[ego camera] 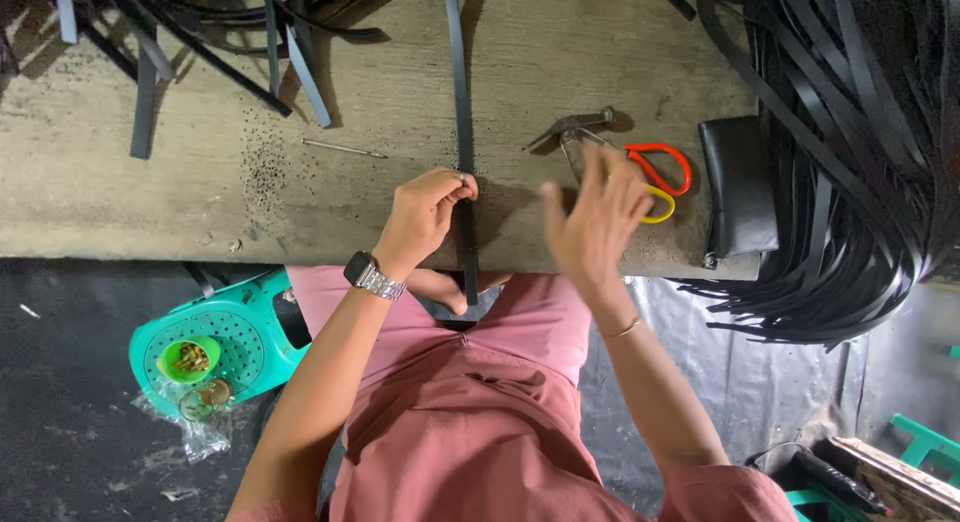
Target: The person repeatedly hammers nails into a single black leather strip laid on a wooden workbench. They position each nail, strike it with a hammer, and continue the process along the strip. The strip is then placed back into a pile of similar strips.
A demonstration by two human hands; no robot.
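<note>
A long black strap runs down the middle of the worn wooden bench and hangs over its front edge. My left hand pinches the strap near the edge, fingertips closed on a small metal piece against it. My right hand hovers blurred just to the right, fingers spread, holding nothing. It partly covers a metal pincer tool and the red and yellow handled scissors lying behind it.
A black pouch lies at the bench's right end beside a large heap of black straps. More strap offcuts and a thin metal awl lie at the back left. A teal plastic stool with small cups stands lower left.
</note>
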